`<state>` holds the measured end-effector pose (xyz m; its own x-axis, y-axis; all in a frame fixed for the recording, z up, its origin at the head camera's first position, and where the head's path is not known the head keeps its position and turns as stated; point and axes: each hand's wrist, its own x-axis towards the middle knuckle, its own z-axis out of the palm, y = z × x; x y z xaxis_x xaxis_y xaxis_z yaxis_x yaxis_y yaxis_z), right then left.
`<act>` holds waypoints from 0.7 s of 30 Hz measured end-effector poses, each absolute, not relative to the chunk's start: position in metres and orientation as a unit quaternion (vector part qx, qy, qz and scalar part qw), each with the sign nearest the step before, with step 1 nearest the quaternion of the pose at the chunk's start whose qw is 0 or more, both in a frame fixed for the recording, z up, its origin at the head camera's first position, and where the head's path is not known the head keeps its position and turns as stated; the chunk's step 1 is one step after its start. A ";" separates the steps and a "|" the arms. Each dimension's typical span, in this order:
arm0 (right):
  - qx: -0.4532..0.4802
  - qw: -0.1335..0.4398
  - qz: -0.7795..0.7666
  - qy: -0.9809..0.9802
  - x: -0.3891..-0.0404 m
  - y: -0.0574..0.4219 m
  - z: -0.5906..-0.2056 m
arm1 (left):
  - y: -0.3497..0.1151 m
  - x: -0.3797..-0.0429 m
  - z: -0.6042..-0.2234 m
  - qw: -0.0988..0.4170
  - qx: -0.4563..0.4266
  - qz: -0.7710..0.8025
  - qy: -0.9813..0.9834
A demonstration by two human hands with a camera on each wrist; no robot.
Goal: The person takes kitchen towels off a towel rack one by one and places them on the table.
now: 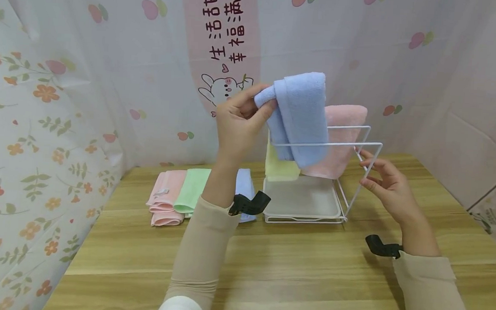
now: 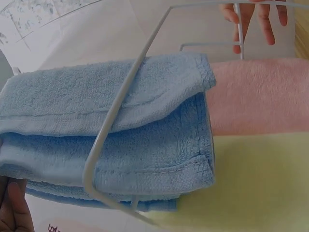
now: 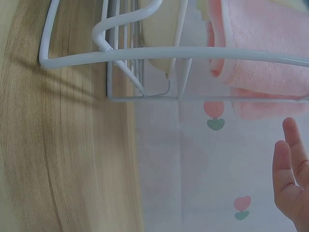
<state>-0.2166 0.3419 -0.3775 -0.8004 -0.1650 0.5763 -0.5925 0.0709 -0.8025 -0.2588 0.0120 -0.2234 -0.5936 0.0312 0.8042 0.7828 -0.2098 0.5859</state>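
Observation:
High over the wire rack, my left hand (image 1: pixel 241 121) pinches the folded end of a blue towel (image 1: pixel 303 115). The towel hangs down over the rack's top wires, its layers showing in the left wrist view, where a white wire crosses in front of it. At the right end of the white rack (image 1: pixel 376 145), my right hand (image 1: pixel 387 182) holds the side wires with thumb and fingertips. Behind the blue towel, a pink towel (image 1: pixel 345 132) and a yellow towel (image 1: pixel 282 170) hang on the rack. A pale tray (image 1: pixel 303 196) lies in its base.
Left of the rack, folded pink (image 1: pixel 169 195), green (image 1: pixel 192 189) and blue (image 1: pixel 245 188) towels lie on the wooden table (image 1: pixel 292 271), partly hidden by my left arm. A printed curtain (image 1: pixel 159 73) hangs close behind the rack.

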 end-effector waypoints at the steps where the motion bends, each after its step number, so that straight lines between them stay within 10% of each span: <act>1: 0.265 0.171 0.626 -0.713 -0.216 0.342 -0.377 | 0.010 -0.260 -0.224 0.279 -0.360 -0.689 -0.563; 21: 0.264 0.172 0.623 -0.716 -0.216 0.342 -0.378 | -0.013 -0.259 -0.222 0.304 -0.356 -0.718 -0.515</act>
<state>-0.2161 0.3415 -0.3784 -0.8016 -0.1629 0.5753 -0.5923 0.0847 -0.8013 -0.2593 -0.0126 -0.2220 -0.5614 -0.0701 0.8246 0.8034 -0.2852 0.5227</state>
